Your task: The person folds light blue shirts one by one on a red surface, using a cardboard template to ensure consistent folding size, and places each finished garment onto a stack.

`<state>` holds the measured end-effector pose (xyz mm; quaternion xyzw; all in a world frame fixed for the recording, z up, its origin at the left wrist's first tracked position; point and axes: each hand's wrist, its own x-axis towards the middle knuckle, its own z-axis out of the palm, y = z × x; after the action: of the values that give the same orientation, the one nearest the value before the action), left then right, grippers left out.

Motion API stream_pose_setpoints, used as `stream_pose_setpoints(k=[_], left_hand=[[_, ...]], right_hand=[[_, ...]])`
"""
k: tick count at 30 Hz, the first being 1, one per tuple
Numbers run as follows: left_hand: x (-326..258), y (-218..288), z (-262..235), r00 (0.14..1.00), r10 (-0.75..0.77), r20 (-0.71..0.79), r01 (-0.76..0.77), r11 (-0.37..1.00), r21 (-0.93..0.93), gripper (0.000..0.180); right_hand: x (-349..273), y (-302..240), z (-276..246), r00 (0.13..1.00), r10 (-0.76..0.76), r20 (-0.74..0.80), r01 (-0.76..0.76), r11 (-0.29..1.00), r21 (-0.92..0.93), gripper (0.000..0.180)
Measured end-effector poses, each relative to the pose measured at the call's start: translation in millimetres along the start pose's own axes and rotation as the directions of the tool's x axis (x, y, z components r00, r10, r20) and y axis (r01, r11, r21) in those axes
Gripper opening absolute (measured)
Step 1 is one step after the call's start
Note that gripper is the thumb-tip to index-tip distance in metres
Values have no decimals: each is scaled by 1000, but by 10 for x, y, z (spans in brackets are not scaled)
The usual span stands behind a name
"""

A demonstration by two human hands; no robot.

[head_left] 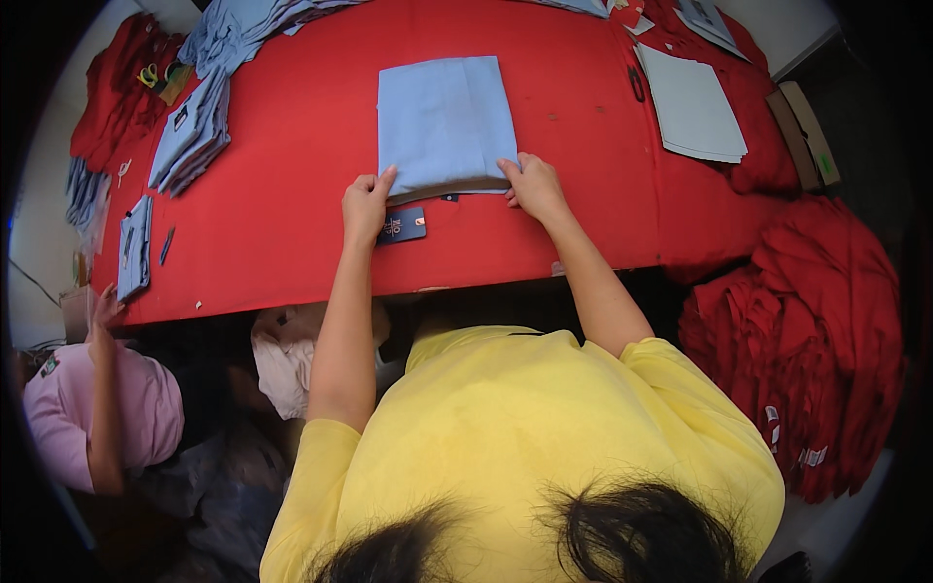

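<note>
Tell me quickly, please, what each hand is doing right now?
Left hand: pinching the near left corner of the folded blue garment.
Right hand: pinching its near right corner.

Both forearms reach forward, roughly parallel. The left hand and right hand lie knuckles up, fingers curled down, level with each other.

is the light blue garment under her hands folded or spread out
Folded: the light blue garment lies as a neat rectangle, layered edges at its near end under both hands.
</note>
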<state>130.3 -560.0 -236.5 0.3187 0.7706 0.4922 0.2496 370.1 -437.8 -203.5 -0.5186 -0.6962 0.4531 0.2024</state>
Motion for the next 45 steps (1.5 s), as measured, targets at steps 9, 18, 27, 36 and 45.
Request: stream_pose_setpoints(k=[9, 18, 27, 36, 45], left_hand=[[-59, 85, -20, 999, 53, 9, -53, 998, -13, 41], [-223, 313, -54, 986, 166, 9, -141, 807, 574, 47], [-199, 753, -437, 986, 124, 110, -108, 984, -143, 42], [-229, 1745, -1872, 902, 404, 150, -272, 804, -528, 30], [1069, 112, -1806, 994, -30, -104, 4, 972, -235, 18]], right_hand=[[9, 20, 0, 996, -91, -2, 90, 987, -137, 36], [-86, -88, -33, 970, -206, -128, 91, 797, -597, 45], [-61, -307, -256, 967, -231, -105, 253, 885, 391, 19], [-73, -1936, -775, 799, -578, 164, 483, 780, 398, 22], [1126, -1288, 1156, 892, -329, 310, 109, 822, 559, 19]])
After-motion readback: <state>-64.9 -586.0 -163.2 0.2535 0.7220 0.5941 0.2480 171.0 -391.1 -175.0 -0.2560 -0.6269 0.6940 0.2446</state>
